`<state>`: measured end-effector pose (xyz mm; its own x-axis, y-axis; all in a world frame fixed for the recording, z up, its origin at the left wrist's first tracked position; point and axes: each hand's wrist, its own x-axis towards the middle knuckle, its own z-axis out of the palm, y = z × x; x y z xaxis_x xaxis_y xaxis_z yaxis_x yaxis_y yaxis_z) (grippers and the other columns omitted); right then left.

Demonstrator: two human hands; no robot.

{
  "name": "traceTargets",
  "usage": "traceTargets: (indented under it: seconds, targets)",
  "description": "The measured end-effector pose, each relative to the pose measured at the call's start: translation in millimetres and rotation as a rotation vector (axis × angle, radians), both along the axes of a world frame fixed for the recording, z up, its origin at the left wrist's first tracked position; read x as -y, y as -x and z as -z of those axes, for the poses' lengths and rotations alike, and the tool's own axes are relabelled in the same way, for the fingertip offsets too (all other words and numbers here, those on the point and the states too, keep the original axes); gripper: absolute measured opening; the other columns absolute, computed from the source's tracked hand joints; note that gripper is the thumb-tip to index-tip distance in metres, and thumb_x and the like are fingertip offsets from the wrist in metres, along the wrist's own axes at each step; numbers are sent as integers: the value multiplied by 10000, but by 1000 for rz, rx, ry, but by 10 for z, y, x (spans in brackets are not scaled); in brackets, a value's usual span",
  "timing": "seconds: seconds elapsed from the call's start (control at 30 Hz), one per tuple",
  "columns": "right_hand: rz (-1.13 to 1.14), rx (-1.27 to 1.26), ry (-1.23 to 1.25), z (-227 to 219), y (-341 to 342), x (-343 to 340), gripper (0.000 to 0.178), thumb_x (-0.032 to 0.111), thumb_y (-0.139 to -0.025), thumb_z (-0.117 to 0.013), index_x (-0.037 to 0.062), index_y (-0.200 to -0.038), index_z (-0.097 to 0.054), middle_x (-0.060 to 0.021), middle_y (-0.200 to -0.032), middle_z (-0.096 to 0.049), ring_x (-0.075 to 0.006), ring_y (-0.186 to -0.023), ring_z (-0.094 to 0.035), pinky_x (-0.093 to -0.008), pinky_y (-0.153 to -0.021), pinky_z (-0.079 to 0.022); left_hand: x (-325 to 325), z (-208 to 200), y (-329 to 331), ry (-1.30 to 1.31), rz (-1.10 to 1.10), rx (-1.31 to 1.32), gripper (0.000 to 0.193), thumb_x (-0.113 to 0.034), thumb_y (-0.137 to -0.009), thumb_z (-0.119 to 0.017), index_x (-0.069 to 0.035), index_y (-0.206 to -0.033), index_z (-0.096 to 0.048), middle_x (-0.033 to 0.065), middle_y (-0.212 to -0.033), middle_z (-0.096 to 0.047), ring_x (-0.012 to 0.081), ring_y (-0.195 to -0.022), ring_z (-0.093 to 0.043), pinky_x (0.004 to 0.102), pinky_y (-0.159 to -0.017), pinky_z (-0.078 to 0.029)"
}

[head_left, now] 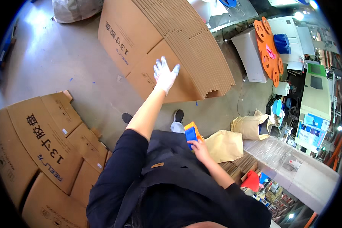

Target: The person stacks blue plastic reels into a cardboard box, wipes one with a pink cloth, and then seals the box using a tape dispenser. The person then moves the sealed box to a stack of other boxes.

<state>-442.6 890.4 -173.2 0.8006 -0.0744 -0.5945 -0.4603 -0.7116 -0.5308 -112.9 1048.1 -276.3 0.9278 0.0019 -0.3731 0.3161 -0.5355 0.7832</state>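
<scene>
My left hand [165, 77], in a white glove, reaches out with its fingers spread. It is over the lower front face of a tall stack of flattened cardboard boxes [135, 28]; whether it touches the cardboard I cannot tell. Bare, my right hand [201, 149] is closed around a blue-and-orange hand-held tool [192, 133] in front of my dark apron [167, 148]. The tool's exact kind is not clear.
More cardboard boxes [45, 133] lie at the left. A brown paper sack [222, 146] and another sack [249, 127] are at my right, near a plastic-wrapped surface [273, 159]. Orange reels [268, 49] and a green-and-white machine [313, 95] stand farther right.
</scene>
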Motion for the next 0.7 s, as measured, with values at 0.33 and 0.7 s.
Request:
traceTargets:
  seconds: [0.33,0.7]
  targets:
    - [-4,40,-125,250,-210,1841,278,19,-813,-615,140,-1055,-681,-137,-982,-604,-287,-906,-616,-344,-788,-497,499,128,-263,-429,-327,97,817,-389,-864,-578,-146,-1501,-126,158,-1553,-150,433,-1384,-223,521,-1121,-221]
    - [-457,166,-187,260,-991,3015,235,73,-849,-576,147,-1047,-679,-117,-1002,-639,-274,-940,-631,-355,-814,-495,704,-309,1025,-428,-504,-53,611,-78,-812,-500,45,-1384,-327,261,-942,-632,380,-886,-625,442,-806,-500]
